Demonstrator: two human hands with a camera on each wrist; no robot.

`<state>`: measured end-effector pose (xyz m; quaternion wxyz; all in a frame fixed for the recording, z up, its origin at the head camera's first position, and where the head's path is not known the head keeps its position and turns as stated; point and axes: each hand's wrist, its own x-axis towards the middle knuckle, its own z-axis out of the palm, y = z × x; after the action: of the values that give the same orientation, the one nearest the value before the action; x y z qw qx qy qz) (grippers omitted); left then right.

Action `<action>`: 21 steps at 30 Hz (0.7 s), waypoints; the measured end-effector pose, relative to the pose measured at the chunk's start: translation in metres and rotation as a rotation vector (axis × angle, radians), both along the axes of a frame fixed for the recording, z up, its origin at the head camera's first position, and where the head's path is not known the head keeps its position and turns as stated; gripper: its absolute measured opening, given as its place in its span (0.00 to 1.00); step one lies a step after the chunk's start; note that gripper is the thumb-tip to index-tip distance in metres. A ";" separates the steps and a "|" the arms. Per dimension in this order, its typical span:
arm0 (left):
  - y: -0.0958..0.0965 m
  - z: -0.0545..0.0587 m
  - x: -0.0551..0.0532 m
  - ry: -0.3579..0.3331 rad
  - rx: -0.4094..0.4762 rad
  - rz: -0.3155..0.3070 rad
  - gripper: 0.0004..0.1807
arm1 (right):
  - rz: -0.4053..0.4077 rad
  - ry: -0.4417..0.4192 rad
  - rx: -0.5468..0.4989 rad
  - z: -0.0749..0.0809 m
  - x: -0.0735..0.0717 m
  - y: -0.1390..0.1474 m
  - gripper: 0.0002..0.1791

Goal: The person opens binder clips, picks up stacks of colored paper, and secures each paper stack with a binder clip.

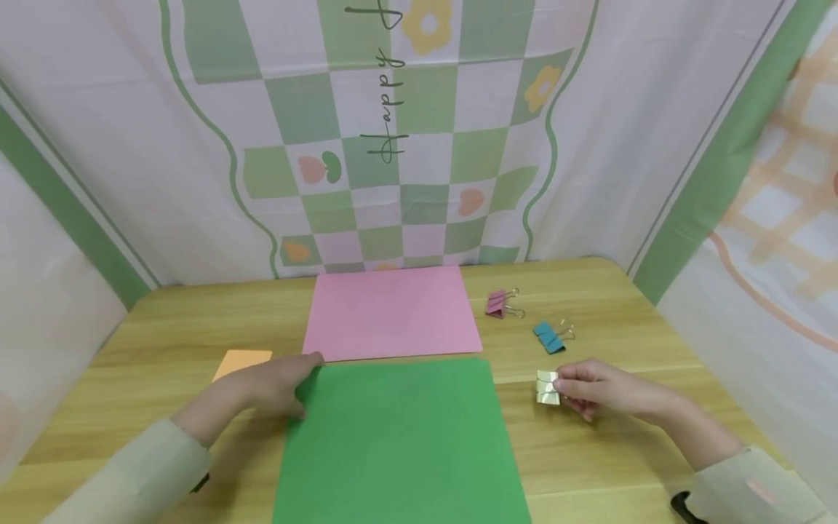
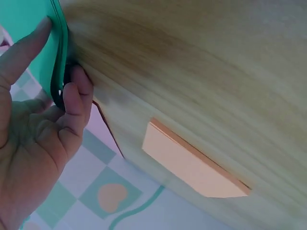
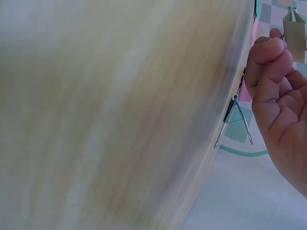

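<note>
A large green sheet of paper (image 1: 399, 444) lies in front of me, and its left edge shows more than one layer in the left wrist view. My left hand (image 1: 278, 386) grips that edge near the far left corner, thumb (image 2: 29, 50) on top and fingers curled beneath. To the right of the paper, my right hand (image 1: 599, 389) pinches a pale yellow binder clip (image 1: 547, 387) between thumb and fingers, above the table. Beyond this hand, a teal binder clip (image 1: 548, 338) and a pink binder clip (image 1: 497, 303) rest on the wood.
Behind the green paper lies a pink sheet (image 1: 393, 313). An orange pad of small notes (image 1: 244, 360) sits left of it, partly behind my left hand. The wooden table (image 1: 589, 466) ends at a patterned curtain (image 1: 425, 167) at the back and sides.
</note>
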<state>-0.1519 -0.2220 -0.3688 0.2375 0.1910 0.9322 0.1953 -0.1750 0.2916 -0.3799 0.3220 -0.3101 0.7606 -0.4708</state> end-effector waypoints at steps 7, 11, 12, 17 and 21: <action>-0.020 0.001 -0.017 -0.051 0.165 -0.039 0.09 | 0.011 0.008 0.020 -0.002 -0.001 -0.002 0.17; -0.027 0.004 -0.022 -0.099 0.224 -0.047 0.07 | 0.023 0.019 0.035 -0.001 -0.002 -0.004 0.16; -0.028 0.004 -0.023 -0.117 0.240 -0.034 0.08 | 0.027 0.023 0.036 -0.001 -0.002 -0.004 0.16; -0.030 0.006 -0.025 -0.262 0.333 0.075 0.18 | 0.045 0.038 0.040 -0.001 -0.002 -0.007 0.16; -0.033 0.004 -0.025 -0.336 0.379 0.152 0.20 | 0.054 0.035 0.048 -0.001 -0.001 -0.010 0.16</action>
<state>-0.1766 -0.2550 -0.3643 0.3334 0.1263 0.8382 0.4126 -0.1762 0.2818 -0.3811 0.3284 -0.3309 0.7685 -0.4382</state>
